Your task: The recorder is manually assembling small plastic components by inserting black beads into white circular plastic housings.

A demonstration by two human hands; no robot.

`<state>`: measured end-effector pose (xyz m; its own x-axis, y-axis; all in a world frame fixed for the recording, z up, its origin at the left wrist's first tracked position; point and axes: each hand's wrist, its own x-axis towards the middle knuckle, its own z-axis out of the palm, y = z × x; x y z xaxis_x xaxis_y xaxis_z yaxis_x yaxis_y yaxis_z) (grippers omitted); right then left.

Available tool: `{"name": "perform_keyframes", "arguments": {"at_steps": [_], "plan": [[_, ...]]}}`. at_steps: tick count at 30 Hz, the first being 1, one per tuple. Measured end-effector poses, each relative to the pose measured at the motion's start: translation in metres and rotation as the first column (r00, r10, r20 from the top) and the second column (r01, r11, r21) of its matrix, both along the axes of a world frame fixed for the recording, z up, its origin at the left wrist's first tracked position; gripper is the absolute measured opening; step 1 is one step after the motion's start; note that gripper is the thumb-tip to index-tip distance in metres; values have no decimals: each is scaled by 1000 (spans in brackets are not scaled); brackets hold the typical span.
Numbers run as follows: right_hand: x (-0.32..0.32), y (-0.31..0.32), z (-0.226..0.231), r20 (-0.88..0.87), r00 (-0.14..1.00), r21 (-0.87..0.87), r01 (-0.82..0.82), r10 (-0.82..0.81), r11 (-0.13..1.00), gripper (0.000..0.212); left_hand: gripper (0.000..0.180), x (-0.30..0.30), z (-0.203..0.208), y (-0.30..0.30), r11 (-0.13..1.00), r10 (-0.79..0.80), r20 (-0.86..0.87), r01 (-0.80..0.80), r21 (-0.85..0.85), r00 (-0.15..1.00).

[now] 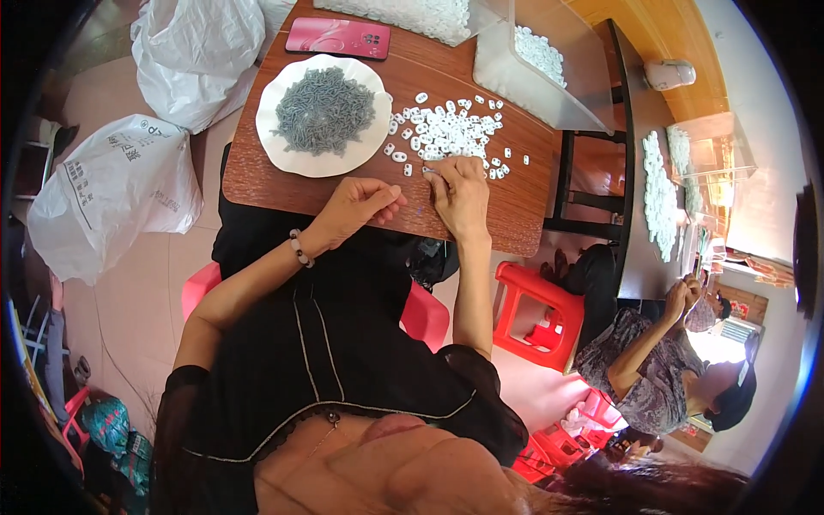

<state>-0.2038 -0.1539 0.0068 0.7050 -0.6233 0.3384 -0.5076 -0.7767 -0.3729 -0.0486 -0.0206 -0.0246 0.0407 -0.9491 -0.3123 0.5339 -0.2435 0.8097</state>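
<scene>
On the brown wooden table, a white scalloped plate holds a heap of small grey screw-like pieces. Beside it spreads a pile of small white plastic pieces with two dark holes each. My left hand hovers at the near edge of the table, thumb and forefinger pinched; whatever is between them is too small to make out. Against the near side of the white pile, my right hand is closed, its fingertips on a small grey-and-white piece.
A pink phone lies behind the plate. Clear plastic bins of white pieces stand at the back. White sacks rest on the floor at left. To the right are a red stool and another person at a dark table.
</scene>
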Motion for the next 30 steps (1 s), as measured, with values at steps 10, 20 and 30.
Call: {"name": "perform_keyframes", "arguments": {"at_steps": [10,20,30], "plan": [[-7,6,-4,287,948,-23,-138,139,990,15,28,-3,9,-5,999,-46,49,46,-4,998],[-11,36,17,555,798,61,-319,234,946,23,23,6,23,-5,993,-97,-171,106,43,980],[-6,44,14,586,809,248,-234,47,940,18,17,5,29,-3,998,28,-136,-19,65,990]]}}
